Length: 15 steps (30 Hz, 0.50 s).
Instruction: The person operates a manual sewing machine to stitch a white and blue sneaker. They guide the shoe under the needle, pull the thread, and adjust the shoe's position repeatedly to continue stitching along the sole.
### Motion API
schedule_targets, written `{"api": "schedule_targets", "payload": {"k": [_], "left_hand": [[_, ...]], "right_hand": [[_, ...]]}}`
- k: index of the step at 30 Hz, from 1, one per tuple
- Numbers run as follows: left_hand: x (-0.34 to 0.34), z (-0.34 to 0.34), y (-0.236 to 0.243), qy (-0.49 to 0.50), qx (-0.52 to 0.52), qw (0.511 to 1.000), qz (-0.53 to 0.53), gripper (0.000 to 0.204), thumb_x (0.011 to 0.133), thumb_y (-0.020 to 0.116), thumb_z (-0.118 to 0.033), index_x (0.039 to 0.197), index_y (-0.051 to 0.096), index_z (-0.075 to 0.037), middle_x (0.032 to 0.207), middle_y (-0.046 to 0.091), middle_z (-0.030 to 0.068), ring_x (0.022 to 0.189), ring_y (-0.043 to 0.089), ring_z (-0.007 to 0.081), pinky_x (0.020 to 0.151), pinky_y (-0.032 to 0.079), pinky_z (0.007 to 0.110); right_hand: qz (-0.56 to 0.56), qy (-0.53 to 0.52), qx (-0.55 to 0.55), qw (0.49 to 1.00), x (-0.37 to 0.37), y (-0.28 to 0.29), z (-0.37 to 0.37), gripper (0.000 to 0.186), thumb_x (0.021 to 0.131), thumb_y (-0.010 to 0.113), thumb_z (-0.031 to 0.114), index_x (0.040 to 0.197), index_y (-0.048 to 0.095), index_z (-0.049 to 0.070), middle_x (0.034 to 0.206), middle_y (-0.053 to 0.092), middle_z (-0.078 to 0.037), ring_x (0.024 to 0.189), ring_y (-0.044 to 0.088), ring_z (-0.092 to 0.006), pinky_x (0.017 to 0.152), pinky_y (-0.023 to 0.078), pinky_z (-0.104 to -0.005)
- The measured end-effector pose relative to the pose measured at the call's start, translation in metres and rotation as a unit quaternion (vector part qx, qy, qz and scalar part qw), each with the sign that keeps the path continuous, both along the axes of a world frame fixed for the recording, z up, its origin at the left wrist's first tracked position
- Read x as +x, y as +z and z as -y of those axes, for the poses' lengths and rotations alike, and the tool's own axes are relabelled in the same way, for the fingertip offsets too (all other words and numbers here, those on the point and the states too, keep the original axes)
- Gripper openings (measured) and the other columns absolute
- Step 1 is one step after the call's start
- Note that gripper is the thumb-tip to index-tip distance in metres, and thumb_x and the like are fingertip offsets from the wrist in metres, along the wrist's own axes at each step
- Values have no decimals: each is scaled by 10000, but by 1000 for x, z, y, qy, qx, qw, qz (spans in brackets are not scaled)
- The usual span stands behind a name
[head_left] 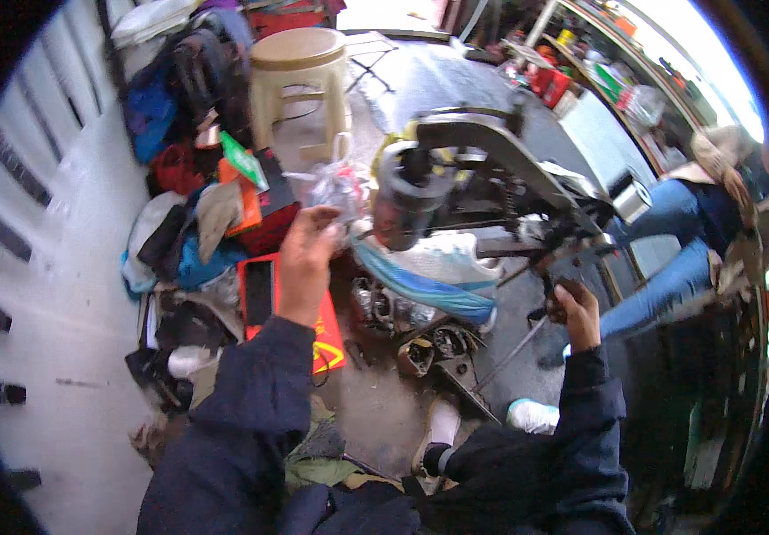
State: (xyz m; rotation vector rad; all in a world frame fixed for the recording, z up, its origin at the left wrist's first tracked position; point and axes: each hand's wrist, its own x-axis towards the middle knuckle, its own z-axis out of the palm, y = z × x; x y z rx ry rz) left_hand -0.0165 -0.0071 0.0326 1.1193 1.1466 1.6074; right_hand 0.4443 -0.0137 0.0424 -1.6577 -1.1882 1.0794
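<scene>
A dark metal machine, apparently a sewing machine, stands before me with a cylinder at its front. A white shoe with blue bands sits beneath it. My left hand is raised left of the shoe, by a clear plastic bag, fingers closed in a pinch on something I cannot make out. My right hand is closed on a dark handle at the machine's lower right, below a metal spool.
A plastic stool is at the back. Piled bags and clothes, a red box and metal parts lie around. A person in jeans is at right near cluttered shelves. A pale wall is at left.
</scene>
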Motion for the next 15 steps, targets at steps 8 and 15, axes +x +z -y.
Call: {"api": "schedule_targets", "payload": {"k": [8, 15], "left_hand": [[7, -2, -9, -76, 18, 996, 36, 293, 974, 533, -12, 1240, 655, -30, 1112, 696, 44, 1023, 628, 105, 939, 498, 284], [6, 3, -10, -94, 55, 990, -84, 360, 933, 597, -72, 1286, 618, -4, 1243, 655, 170, 1182, 617, 265, 1069, 446, 357]], "right_hand": [[156, 27, 65, 985, 27, -72, -18, 294, 952, 705, 159, 1192, 631, 6, 899, 685, -71, 688, 602, -120, 590, 478, -269], [180, -1, 95, 979, 26, -72, -31, 329, 967, 713, 154, 1228, 562, 22, 772, 639, -70, 606, 579, -124, 515, 429, -292]]}}
